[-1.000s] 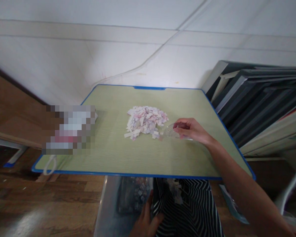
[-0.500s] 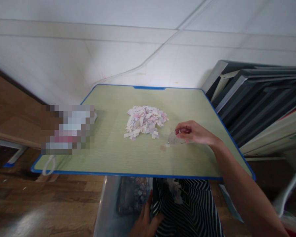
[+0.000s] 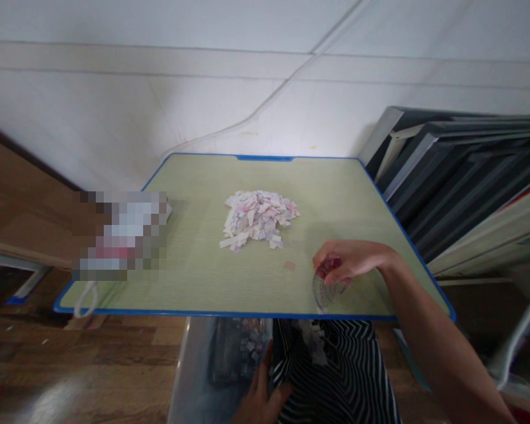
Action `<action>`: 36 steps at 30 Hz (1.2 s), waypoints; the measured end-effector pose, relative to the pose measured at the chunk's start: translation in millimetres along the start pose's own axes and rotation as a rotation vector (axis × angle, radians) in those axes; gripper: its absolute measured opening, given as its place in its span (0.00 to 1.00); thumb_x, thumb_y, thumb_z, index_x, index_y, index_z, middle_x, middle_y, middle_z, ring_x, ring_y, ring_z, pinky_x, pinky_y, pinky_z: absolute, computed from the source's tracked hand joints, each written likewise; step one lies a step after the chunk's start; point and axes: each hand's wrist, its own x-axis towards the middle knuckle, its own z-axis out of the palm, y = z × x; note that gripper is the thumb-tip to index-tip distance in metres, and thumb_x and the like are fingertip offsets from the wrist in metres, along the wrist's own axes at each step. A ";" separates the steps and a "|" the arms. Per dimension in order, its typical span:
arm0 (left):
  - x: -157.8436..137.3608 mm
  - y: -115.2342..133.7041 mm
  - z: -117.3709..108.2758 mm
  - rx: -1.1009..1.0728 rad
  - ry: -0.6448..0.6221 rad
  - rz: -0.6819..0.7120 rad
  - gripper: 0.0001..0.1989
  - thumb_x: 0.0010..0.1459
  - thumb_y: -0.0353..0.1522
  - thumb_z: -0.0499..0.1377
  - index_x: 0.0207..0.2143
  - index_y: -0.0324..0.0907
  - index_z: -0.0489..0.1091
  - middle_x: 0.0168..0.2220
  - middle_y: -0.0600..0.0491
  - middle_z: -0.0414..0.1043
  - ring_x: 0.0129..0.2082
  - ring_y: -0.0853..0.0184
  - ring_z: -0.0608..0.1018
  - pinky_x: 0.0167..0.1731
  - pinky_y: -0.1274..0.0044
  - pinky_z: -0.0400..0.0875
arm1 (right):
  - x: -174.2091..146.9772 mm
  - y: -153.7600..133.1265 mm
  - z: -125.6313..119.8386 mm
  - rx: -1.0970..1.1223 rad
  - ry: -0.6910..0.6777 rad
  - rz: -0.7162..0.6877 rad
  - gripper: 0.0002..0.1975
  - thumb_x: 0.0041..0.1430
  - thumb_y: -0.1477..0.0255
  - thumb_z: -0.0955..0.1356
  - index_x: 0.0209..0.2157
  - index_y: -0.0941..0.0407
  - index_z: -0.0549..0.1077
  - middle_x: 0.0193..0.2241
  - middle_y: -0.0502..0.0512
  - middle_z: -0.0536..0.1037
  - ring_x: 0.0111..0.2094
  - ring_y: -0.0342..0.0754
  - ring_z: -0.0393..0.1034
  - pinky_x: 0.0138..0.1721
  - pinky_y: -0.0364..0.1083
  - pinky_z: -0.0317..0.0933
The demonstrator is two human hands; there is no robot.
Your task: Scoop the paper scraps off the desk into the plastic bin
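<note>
Below the bench's (image 3: 194, 282) near edge, the left hand (image 3: 260, 397) rests open against a clear bin (image 3: 203, 365) of scraps. At four o'clock the right hand (image 3: 351, 262) grips a clear plastic scoop (image 3: 324, 291), tilted; scraps could spill onto the lap. The paper pile (image 3: 258, 218) lies at twelve o'clock.

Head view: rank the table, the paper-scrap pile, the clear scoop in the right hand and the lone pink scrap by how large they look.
1. table
2. paper-scrap pile
3. clear scoop, nearer the camera, so its rank is less sure
4. lone pink scrap
</note>
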 end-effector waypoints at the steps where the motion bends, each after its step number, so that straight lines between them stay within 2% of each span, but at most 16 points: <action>1: -0.1 -0.1 -1.0 -0.008 -0.014 -0.010 0.33 0.51 0.27 0.65 0.57 0.57 0.59 0.66 0.49 0.47 0.62 0.57 0.58 0.54 0.72 0.65 | 0.4 -0.4 0.7 0.018 -0.011 -0.005 0.11 0.47 0.67 0.70 0.22 0.60 0.67 0.15 0.44 0.64 0.15 0.36 0.58 0.16 0.37 0.49; 4: -0.1 -1.5 -2.6 -0.003 -0.071 -0.029 0.34 0.51 0.28 0.65 0.57 0.56 0.58 0.66 0.48 0.45 0.62 0.57 0.57 0.55 0.73 0.64 | -0.7 -0.7 1.2 0.048 -0.078 -0.023 0.13 0.47 0.65 0.71 0.23 0.61 0.68 0.15 0.44 0.65 0.16 0.35 0.58 0.17 0.36 0.50; 7: 0.8 -1.8 -1.9 0.044 -0.105 -0.037 0.30 0.51 0.28 0.65 0.55 0.53 0.61 0.66 0.46 0.46 0.62 0.57 0.58 0.54 0.75 0.64 | -4.3 -0.4 -0.1 0.047 -0.134 -0.045 0.13 0.47 0.65 0.71 0.24 0.61 0.70 0.15 0.44 0.66 0.16 0.35 0.59 0.17 0.36 0.52; 9: 1.5 -0.1 -1.0 0.076 -0.104 -0.020 0.28 0.52 0.28 0.65 0.54 0.51 0.63 0.66 0.43 0.45 0.62 0.56 0.57 0.54 0.74 0.64 | -7.1 -0.6 -1.6 0.025 -0.064 -0.068 0.12 0.49 0.65 0.71 0.25 0.61 0.70 0.15 0.45 0.66 0.16 0.36 0.59 0.18 0.36 0.52; 12: 2.0 3.7 -0.3 0.143 -0.055 0.040 0.25 0.54 0.25 0.63 0.53 0.50 0.64 0.65 0.38 0.45 0.62 0.55 0.57 0.53 0.74 0.65 | -9.4 -0.9 -3.1 -0.011 0.119 -0.087 0.09 0.50 0.68 0.70 0.25 0.60 0.71 0.16 0.45 0.68 0.18 0.36 0.61 0.19 0.36 0.53; 14: 2.0 4.9 -0.5 0.187 -0.024 0.062 0.25 0.54 0.24 0.63 0.52 0.50 0.64 0.64 0.36 0.48 0.61 0.53 0.59 0.50 0.74 0.68 | -8.7 -1.1 -2.4 -0.013 0.156 -0.066 0.08 0.49 0.69 0.70 0.25 0.60 0.71 0.16 0.45 0.68 0.18 0.37 0.62 0.19 0.37 0.53; 16: 1.9 3.9 -0.8 0.187 -0.018 0.071 0.26 0.52 0.25 0.65 0.52 0.49 0.64 0.64 0.35 0.48 0.61 0.52 0.60 0.51 0.72 0.68 | -7.0 -1.6 -0.7 0.006 0.094 -0.037 0.08 0.49 0.69 0.70 0.24 0.60 0.71 0.15 0.45 0.67 0.16 0.36 0.60 0.17 0.37 0.52; 19: 2.0 0.1 -0.8 0.125 -0.041 0.087 0.28 0.52 0.26 0.64 0.53 0.50 0.62 0.65 0.37 0.45 0.62 0.54 0.59 0.53 0.73 0.66 | -5.7 -3.4 1.4 0.039 0.007 -0.036 0.09 0.50 0.69 0.70 0.24 0.60 0.71 0.14 0.44 0.66 0.16 0.35 0.59 0.17 0.36 0.51; 24: 2.7 1.6 -0.1 0.162 -0.022 0.056 0.29 0.53 0.23 0.63 0.53 0.55 0.61 0.65 0.42 0.47 0.60 0.54 0.61 0.52 0.74 0.67 | -9.9 -6.1 0.7 0.019 -0.034 -0.077 0.08 0.50 0.69 0.70 0.25 0.60 0.71 0.15 0.45 0.67 0.16 0.36 0.60 0.18 0.37 0.53; 26: 2.5 4.6 -0.6 0.190 -0.007 0.065 0.28 0.52 0.23 0.63 0.53 0.52 0.62 0.64 0.39 0.49 0.60 0.53 0.62 0.51 0.74 0.67 | -9.5 -5.3 -0.7 0.044 0.098 -0.101 0.09 0.50 0.67 0.70 0.25 0.59 0.70 0.16 0.45 0.68 0.17 0.37 0.62 0.18 0.37 0.54; 29: 1.8 7.3 -2.0 0.230 0.013 0.086 0.27 0.52 0.23 0.64 0.52 0.48 0.63 0.62 0.33 0.51 0.60 0.52 0.62 0.51 0.75 0.67 | -3.1 -0.8 -4.2 0.117 0.496 -0.130 0.12 0.50 0.64 0.69 0.27 0.58 0.68 0.16 0.46 0.69 0.17 0.38 0.63 0.19 0.38 0.55; 31: 1.7 7.4 -2.5 0.234 0.015 0.090 0.28 0.50 0.24 0.66 0.52 0.48 0.63 0.63 0.35 0.51 0.60 0.52 0.62 0.52 0.75 0.66 | 3.5 3.3 -6.8 0.137 0.730 -0.127 0.13 0.49 0.63 0.69 0.26 0.58 0.66 0.15 0.47 0.70 0.17 0.38 0.63 0.18 0.39 0.56; 34: 1.7 6.9 -2.0 0.195 0.021 0.077 0.27 0.51 0.24 0.65 0.51 0.53 0.62 0.64 0.46 0.50 0.61 0.55 0.60 0.52 0.75 0.67 | 13.2 8.0 -8.6 0.125 0.924 -0.111 0.12 0.48 0.64 0.69 0.26 0.57 0.65 0.15 0.48 0.71 0.16 0.39 0.62 0.18 0.40 0.56; 36: 1.7 7.3 -1.6 0.151 0.034 0.056 0.26 0.55 0.23 0.61 0.52 0.54 0.61 0.65 0.47 0.49 0.61 0.58 0.61 0.52 0.76 0.67 | 18.6 9.4 -7.8 0.109 0.988 -0.115 0.11 0.49 0.65 0.68 0.27 0.57 0.65 0.15 0.49 0.71 0.16 0.39 0.62 0.19 0.40 0.57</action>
